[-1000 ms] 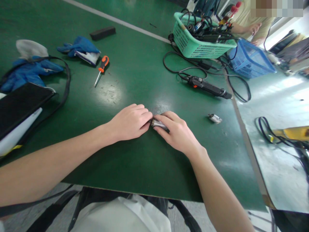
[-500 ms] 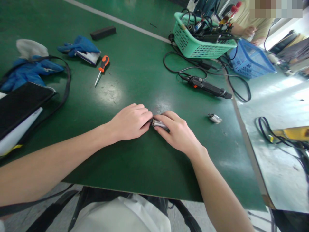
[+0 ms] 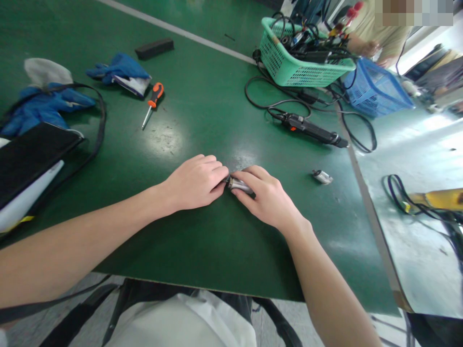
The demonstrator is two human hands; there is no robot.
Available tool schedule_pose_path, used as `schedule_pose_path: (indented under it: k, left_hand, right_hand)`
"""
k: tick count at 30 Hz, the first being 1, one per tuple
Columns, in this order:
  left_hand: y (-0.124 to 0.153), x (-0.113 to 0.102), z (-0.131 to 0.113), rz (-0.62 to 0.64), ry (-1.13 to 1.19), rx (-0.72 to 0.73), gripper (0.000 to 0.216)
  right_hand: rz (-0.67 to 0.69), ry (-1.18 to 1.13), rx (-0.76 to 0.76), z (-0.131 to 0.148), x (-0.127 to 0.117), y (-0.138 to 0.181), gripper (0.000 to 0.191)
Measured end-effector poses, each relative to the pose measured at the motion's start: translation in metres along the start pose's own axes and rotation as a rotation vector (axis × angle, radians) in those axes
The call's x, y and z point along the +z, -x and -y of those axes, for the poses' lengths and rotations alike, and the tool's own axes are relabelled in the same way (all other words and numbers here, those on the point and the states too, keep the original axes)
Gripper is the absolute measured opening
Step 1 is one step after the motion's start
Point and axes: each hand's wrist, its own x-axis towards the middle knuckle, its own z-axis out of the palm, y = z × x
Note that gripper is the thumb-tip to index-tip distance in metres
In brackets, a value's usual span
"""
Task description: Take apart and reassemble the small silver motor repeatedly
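Between my hands, just above or on the green table (image 3: 202, 250), lies a small silver metal cylinder (image 3: 239, 185), much like a little motor. My right hand (image 3: 269, 195) is closed on its body, thumb on the near side and fingers over the top. Curled at the cylinder's left end is my left hand (image 3: 197, 183), its fingertips pinching a small dark part there. What exactly they grip is mostly hidden. A similar silver cylinder with a dark end (image 3: 322, 177) rests on the table to the right.
A black electric screwdriver (image 3: 311, 130) lies cabled at the upper right, near a green basket (image 3: 307, 72) of tools and a blue basket (image 3: 376, 91). An orange-handled screwdriver (image 3: 156, 95), blue gloves (image 3: 121, 70) and a dark block (image 3: 155, 48) are leftward. Another person (image 3: 392, 33) sits beyond.
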Motion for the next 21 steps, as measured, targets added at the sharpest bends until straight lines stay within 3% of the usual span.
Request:
schedule_pose_path:
  k: [21]
  left_hand:
    - [0.0003, 0.0017, 0.0009, 0.002, -0.002, -0.019, 0.016]
  right_hand:
    - [-0.008, 0.008, -0.019, -0.0031, 0.0009, 0.0010, 0.029]
